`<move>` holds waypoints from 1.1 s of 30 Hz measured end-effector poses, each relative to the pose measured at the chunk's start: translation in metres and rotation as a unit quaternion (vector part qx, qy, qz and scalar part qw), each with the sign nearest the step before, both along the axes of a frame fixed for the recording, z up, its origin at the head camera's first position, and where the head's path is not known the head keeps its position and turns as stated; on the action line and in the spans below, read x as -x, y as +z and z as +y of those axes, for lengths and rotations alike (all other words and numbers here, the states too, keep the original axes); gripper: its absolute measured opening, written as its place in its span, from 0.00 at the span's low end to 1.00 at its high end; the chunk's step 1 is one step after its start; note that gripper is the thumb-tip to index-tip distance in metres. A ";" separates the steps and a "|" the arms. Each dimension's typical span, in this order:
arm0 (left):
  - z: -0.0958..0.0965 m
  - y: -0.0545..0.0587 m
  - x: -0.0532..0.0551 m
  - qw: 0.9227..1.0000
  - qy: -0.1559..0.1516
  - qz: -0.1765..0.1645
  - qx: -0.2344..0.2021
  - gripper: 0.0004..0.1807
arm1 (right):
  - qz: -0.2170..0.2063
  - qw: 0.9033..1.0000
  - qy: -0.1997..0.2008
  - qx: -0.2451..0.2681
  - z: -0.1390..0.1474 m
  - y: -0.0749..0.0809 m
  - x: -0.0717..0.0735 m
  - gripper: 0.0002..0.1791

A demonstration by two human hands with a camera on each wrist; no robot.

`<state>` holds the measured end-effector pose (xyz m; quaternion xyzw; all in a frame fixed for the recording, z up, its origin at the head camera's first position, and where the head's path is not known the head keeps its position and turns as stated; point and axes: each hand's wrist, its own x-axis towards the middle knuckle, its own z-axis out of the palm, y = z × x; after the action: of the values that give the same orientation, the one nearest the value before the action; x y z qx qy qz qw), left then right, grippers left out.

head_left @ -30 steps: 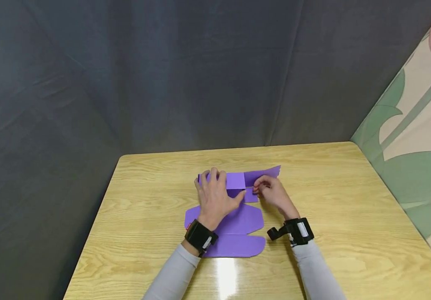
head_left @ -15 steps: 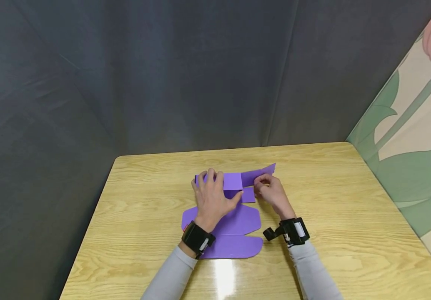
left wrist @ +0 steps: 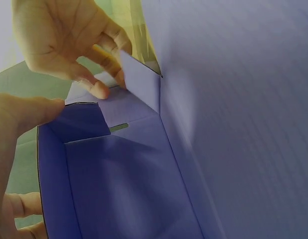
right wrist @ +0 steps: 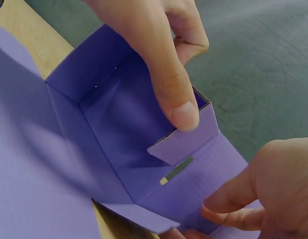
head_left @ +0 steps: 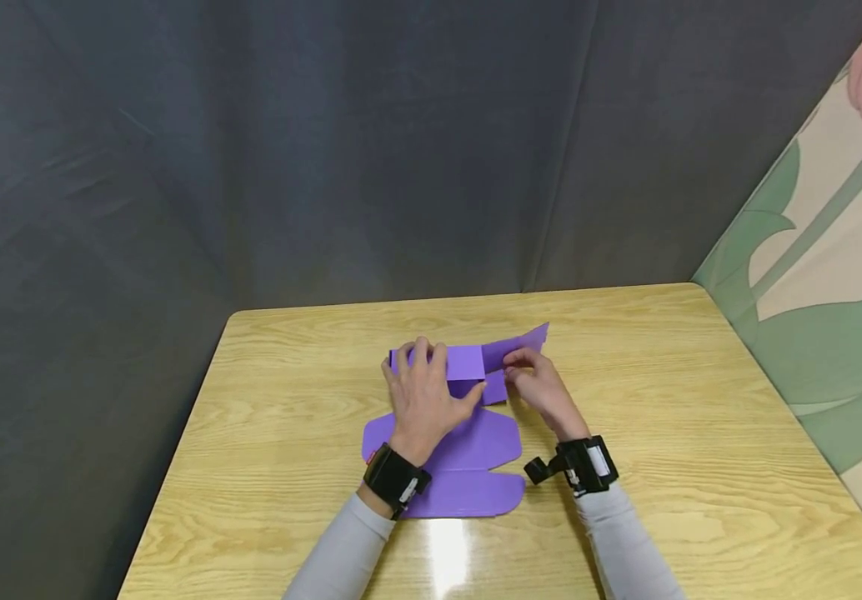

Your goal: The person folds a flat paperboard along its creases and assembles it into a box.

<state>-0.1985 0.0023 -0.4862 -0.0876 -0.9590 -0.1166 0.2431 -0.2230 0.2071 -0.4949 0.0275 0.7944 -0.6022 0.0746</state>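
A partly folded purple cardboard box (head_left: 476, 446) lies on the table, its long lid panels spread toward the person. My left hand (head_left: 422, 400) grips the far wall, with fingers outside and thumb at the folded-in corner tab (right wrist: 191, 139). At the right end, my right hand (head_left: 543, 387) holds the slotted end panel (left wrist: 126, 107) and the small side flap (left wrist: 141, 82). Its thumb lies by the panel, while other fingers reach behind the flap, which stands raised. In the right wrist view some of these fingertips are hidden by the cardboard.
The wooden table (head_left: 266, 442) extends on both sides of the box. A dark curtain (head_left: 401, 150) hangs behind it, and a flower-patterned cloth (head_left: 851, 292) is at the right. Black camera bands (head_left: 395, 479) are worn on both wrists.
The small right flap has tilted upward from lying flatter, and the end panel has turned slightly. My right hand has shifted a little left; the left hand keeps its hold.
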 end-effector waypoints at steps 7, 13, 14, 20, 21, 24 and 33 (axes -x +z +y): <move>0.002 0.001 0.002 1.000 -0.008 0.002 -0.008 0.40 | 0.022 0.998 0.027 0.044 0.000 0.006 0.000 0.18; 0.001 0.000 0.001 1.000 0.002 -0.004 -0.002 0.41 | 0.033 0.998 0.040 0.034 -0.004 0.008 -0.002 0.18; 0.001 0.000 0.001 1.000 0.003 -0.004 -0.001 0.41 | 0.035 0.998 0.042 0.030 -0.005 0.008 -0.002 0.18; -0.001 -0.001 -0.001 1.000 0.004 0.000 -0.002 0.41 | 0.052 0.997 0.058 0.006 -0.007 0.007 -0.003 0.17; -0.001 -0.002 -0.001 1.000 0.004 0.000 -0.002 0.41 | 0.056 0.997 0.061 0.003 -0.007 0.008 -0.003 0.17; 0.000 -0.002 -0.001 1.000 0.003 0.002 -0.002 0.41 | 0.060 0.996 0.066 0.002 -0.008 0.010 -0.006 0.17; 0.000 -0.005 -0.001 1.000 0.002 0.015 -0.004 0.42 | 0.073 0.995 0.071 -0.020 -0.011 0.011 -0.008 0.17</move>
<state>-0.1980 0.0027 -0.4917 -0.0861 -0.9550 -0.1187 0.2578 -0.2154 0.1964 -0.4841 -0.0718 0.8097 -0.5795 0.0587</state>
